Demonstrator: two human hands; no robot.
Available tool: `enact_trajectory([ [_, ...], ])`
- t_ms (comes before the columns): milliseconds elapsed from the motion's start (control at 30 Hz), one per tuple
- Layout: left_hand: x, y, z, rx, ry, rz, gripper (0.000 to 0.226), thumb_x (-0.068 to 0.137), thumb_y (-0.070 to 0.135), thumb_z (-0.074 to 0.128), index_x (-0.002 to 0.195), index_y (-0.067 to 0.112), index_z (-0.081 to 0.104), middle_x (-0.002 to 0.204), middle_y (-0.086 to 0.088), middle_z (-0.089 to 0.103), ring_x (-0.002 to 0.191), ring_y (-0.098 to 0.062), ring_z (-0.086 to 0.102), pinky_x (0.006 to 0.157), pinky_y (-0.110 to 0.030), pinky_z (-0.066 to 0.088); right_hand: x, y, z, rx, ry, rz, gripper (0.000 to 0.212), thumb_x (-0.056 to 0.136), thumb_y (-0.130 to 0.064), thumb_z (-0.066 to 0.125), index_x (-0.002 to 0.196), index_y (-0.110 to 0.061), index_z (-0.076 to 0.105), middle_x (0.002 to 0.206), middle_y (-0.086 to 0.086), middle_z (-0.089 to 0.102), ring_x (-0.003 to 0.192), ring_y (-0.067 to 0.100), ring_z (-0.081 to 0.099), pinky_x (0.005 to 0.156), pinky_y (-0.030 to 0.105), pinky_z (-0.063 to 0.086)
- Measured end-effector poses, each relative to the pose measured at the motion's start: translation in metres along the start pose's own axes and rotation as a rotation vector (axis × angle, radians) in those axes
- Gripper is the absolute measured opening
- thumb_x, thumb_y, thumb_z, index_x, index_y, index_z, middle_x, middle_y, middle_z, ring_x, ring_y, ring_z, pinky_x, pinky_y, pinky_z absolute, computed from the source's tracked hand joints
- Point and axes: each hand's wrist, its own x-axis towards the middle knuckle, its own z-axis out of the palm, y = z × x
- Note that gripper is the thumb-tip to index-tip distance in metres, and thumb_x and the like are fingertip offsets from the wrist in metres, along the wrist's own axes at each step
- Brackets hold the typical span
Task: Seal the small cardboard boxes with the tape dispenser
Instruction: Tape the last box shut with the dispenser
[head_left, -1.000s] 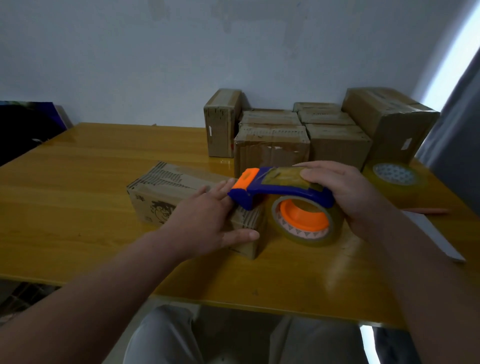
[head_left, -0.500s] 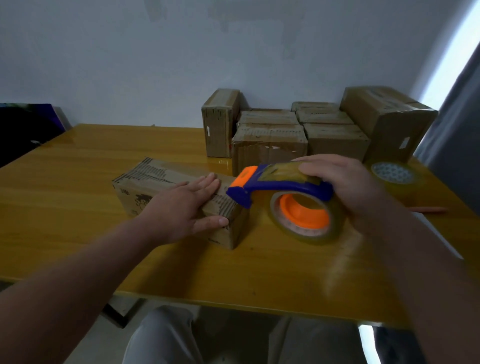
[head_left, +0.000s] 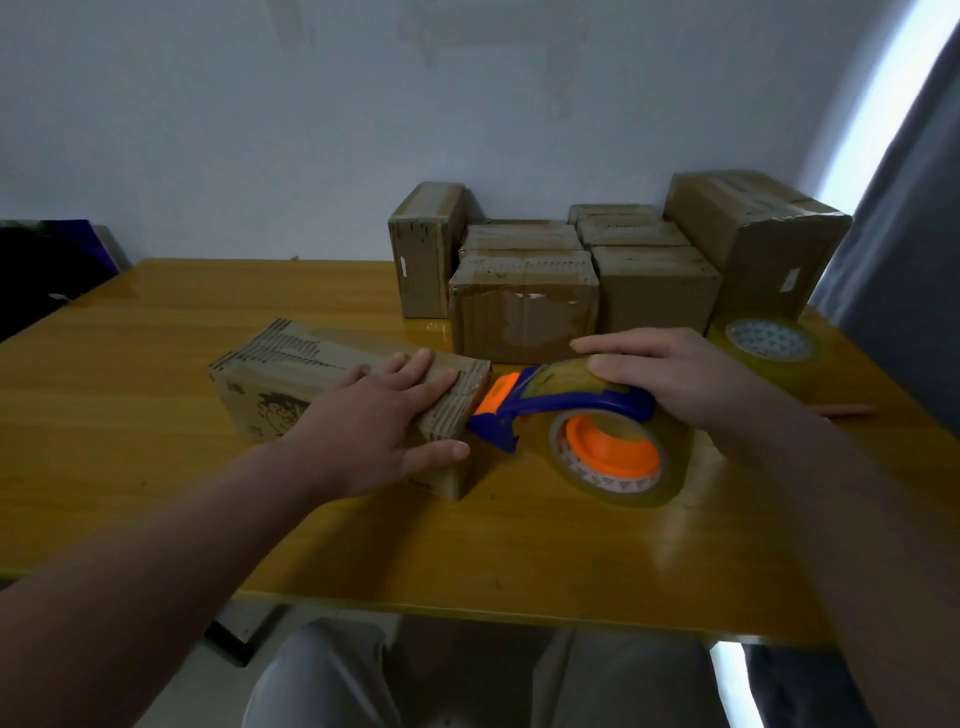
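A small cardboard box (head_left: 291, 371) with dark printed markings lies lengthwise on the yellow wooden table (head_left: 156, 467). My left hand (head_left: 384, 423) presses flat on its right end, fingers spread on top and thumb against the near side. My right hand (head_left: 670, 379) grips the blue and orange tape dispenser (head_left: 566, 410) from above. The dispenser's orange nose touches the box's right end. Its clear tape roll with an orange hub (head_left: 613, 457) hangs just above the table.
Several cardboard boxes (head_left: 524, 306) are stacked at the back of the table, with a larger one (head_left: 753, 239) at the right. A spare tape roll (head_left: 769, 340) lies flat beside them. A pencil (head_left: 841, 410) rests at the right edge. My knees show below the table's near edge.
The box has slid left under my left hand. The dispenser came off the box top and now sits lower, at the box's right end.
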Motion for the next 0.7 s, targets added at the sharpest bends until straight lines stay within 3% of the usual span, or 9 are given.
enact_trajectory([
  [133,0.001,-0.002,0.002,-0.037,0.003,0.042,0.093,0.068,0.084,0.001,0.149,0.038,-0.006,0.158,0.006,-0.008,0.145,-0.011,-0.002,0.114,-0.037,0.0,0.004,-0.006,0.006,-0.178,-0.066,0.016,0.029,0.101,-0.026,0.044,0.124,-0.034,0.06,0.112,0.0,0.066,0.102,0.029,0.062,0.091,0.042,0.051],
  [233,0.002,-0.003,0.002,-0.031,-0.003,0.062,0.09,0.07,0.083,0.003,0.148,0.038,-0.008,0.157,0.008,-0.01,0.145,-0.013,-0.002,0.114,-0.037,0.0,0.007,-0.01,0.009,-0.235,-0.125,-0.001,0.041,0.089,-0.043,0.06,0.129,-0.035,0.057,0.127,-0.006,0.056,0.108,0.013,0.055,0.09,0.031,0.048],
  [300,0.003,-0.001,0.001,-0.013,-0.017,0.061,0.084,0.076,0.08,0.008,0.147,0.039,-0.012,0.154,0.011,-0.015,0.145,-0.014,-0.004,0.116,-0.042,0.003,0.009,-0.011,0.008,-0.343,-0.166,0.012,0.064,0.075,-0.051,0.071,0.134,-0.038,0.051,0.134,-0.007,0.05,0.115,0.013,0.051,0.091,0.03,0.048],
  [367,0.003,0.001,0.0,-0.003,-0.028,0.056,0.081,0.08,0.075,0.017,0.147,0.04,-0.013,0.154,0.013,-0.016,0.145,-0.013,-0.006,0.118,-0.048,0.006,0.01,-0.014,0.007,-0.486,-0.199,0.007,0.072,0.074,-0.05,0.074,0.139,-0.042,0.043,0.14,-0.006,0.046,0.117,0.016,0.05,0.09,0.03,0.048],
  [500,0.003,0.004,0.001,-0.01,-0.012,0.056,0.084,0.077,0.075,0.016,0.147,0.039,-0.012,0.152,0.014,-0.018,0.141,-0.004,-0.011,0.118,-0.048,0.002,0.014,-0.021,0.009,-0.596,-0.19,-0.052,0.065,0.08,-0.045,0.07,0.139,-0.042,0.042,0.138,-0.005,0.05,0.103,0.011,0.051,0.086,0.028,0.048],
  [700,0.003,0.004,0.003,-0.019,0.03,0.085,0.088,0.07,0.075,0.007,0.146,0.036,-0.012,0.156,0.007,-0.011,0.145,-0.009,-0.004,0.118,-0.04,0.002,0.029,-0.035,0.006,-0.643,-0.24,-0.035,0.063,0.08,-0.043,0.071,0.138,-0.038,0.047,0.141,-0.004,0.047,0.115,0.015,0.048,0.089,0.03,0.045],
])
